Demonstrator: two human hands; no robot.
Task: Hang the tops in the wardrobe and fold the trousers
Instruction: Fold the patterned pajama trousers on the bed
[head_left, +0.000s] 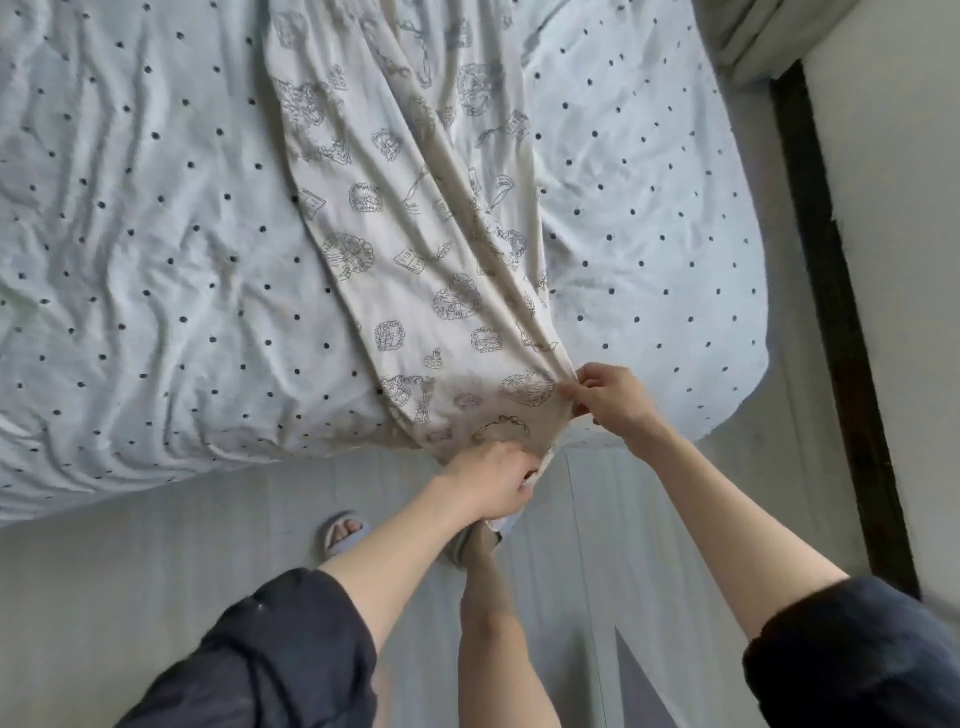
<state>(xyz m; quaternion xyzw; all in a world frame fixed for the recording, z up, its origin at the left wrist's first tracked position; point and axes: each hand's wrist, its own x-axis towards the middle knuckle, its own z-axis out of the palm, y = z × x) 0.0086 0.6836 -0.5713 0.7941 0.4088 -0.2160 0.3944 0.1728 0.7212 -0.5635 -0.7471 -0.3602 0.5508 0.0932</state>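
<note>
The bed (130, 234) fills the upper frame under a dotted cover. Along it lie the printed trousers (415, 234), long axis running from top centre down to the bed's lower edge, where both grips meet them. The right hand (608, 397) pinches the bunched end at centre right; the left hand (493, 480), just below it, curls round cloth hanging off the edge. The trousers' far end is cut off at the top; the left fingertips are hidden.

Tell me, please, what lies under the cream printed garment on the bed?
The pale dotted bedcover lies under the cream printed garment; whatever else it covers is hidden. Its near end overhangs the grey floor, gripped by both hands.
</note>
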